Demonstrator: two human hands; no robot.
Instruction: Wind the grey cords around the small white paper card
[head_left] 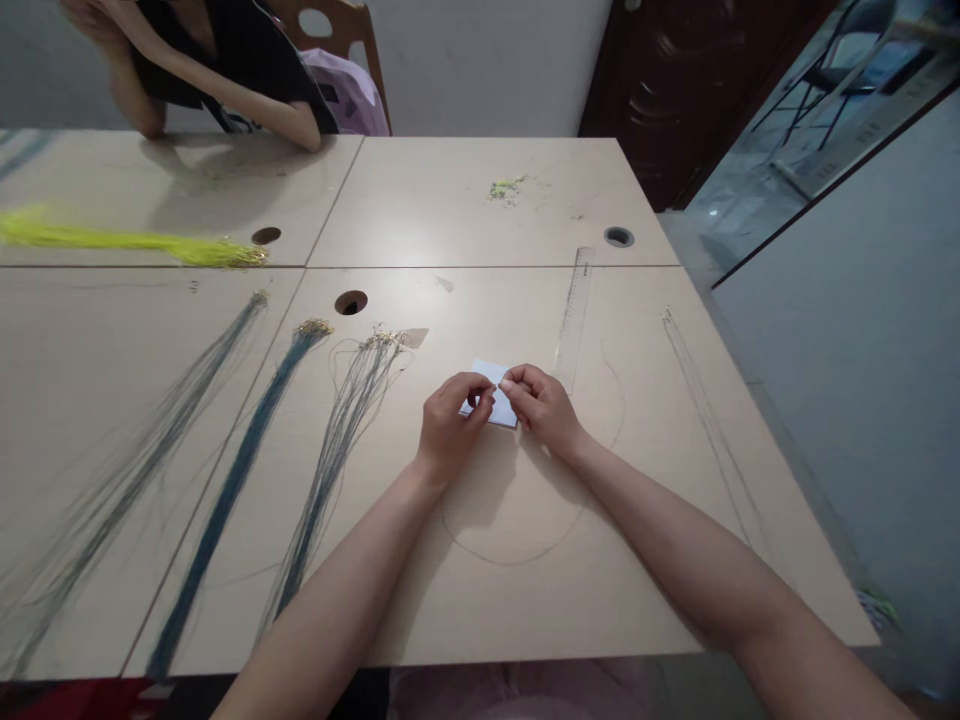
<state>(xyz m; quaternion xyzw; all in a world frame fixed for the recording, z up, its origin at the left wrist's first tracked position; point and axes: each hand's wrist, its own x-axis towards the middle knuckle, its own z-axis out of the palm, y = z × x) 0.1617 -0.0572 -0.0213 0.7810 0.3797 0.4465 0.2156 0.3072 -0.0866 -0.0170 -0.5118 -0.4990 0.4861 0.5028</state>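
A head-worn camera looks forward and steeply down across the tabletop [480, 620] from above.

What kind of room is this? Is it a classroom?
It looks more like a small workroom for making things by hand, though I can't be sure. Bundles of blue-grey cords and a bright yellow bundle lie on joined tables, near a clear ruler.

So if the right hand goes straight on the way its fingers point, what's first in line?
Looks like the left hand, at its fingertips, over the small white pad. Single view, so whether they'd meet squarely or slip past is unclear.
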